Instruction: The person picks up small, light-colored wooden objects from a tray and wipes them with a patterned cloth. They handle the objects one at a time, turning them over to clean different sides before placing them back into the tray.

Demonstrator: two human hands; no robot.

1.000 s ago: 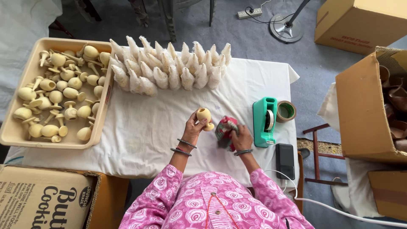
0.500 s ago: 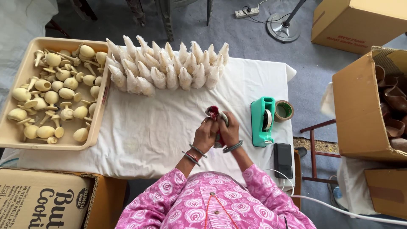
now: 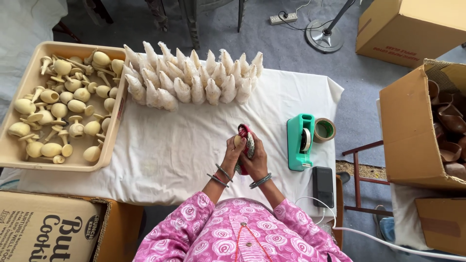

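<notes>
2 hands, as I see them, meet over the white cloth [image 3: 174, 150]: left hand [image 3: 234, 151] pinching a pale wooden piece [image 3: 238, 141], right hand [image 3: 256, 154] clasped round a red patterned cloth wad [image 3: 247, 140] pressed against it. Left: tan tray [image 3: 19, 157] of similar pieces. Behind: row of white wrapped bundles [image 3: 194, 80]. Right: teal tape dispenser [image 3: 300, 141], tape roll [image 3: 324, 130], dark phone [image 3: 323, 180], open cardboard box [image 3: 412, 140].

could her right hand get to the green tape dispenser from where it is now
Probably yes. The right hand is busy on the red patterned cloth, but the green tape dispenser sits just beside it on bare white tablecloth.
</notes>
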